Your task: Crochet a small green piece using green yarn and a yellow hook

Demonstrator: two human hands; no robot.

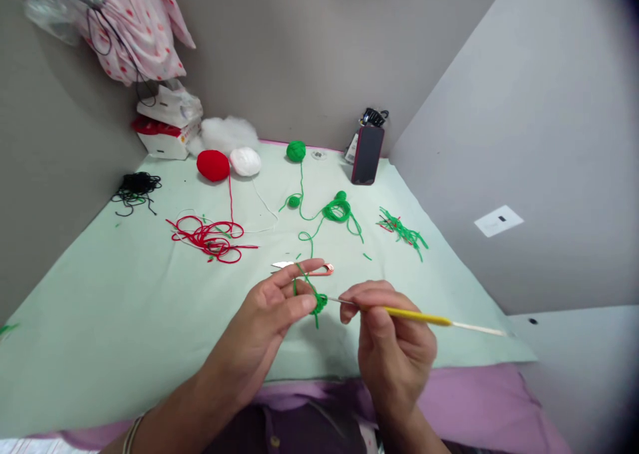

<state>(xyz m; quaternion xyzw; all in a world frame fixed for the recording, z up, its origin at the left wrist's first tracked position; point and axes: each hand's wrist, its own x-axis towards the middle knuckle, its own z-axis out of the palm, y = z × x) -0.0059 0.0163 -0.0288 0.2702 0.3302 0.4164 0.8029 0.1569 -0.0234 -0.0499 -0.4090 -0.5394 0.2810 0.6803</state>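
My left hand (272,317) pinches a small green crochet piece (318,302), and green yarn (305,274) runs over its raised index finger. My right hand (392,337) grips a yellow-handled crochet hook (417,316). The metal tip of the hook points left into the green piece. The yarn trails back across the pale green cloth (124,307) to a loose green coil (337,210) and a green yarn ball (296,150).
A red ball (213,165) and a white ball (245,161) lie at the back with stuffing. Tangled red yarn (212,237), black yarn (134,189), green scraps (402,231), small snips (304,267), a phone (367,154) and a box (167,131) are around.
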